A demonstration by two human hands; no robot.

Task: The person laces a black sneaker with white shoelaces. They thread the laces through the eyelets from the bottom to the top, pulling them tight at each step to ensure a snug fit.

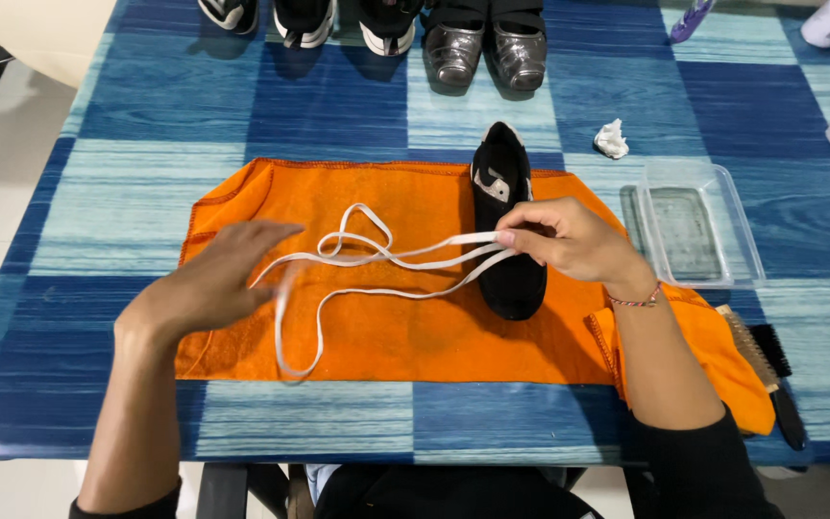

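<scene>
Right grip (569,240) on one lace (377,258)

Right hand (573,240) pinches white lace (377,258) over black shoe (506,226); left hand (213,279) open.

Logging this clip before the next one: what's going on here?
A person sits at a blue checked table with a black shoe lying on an orange cloth. The right hand pinches a white shoelace beside the shoe, and the lace loops loosely across the cloth. The left hand, blurred and open, is at the lace's other end. A clear tray, a brush and more shoes lie around.
</scene>
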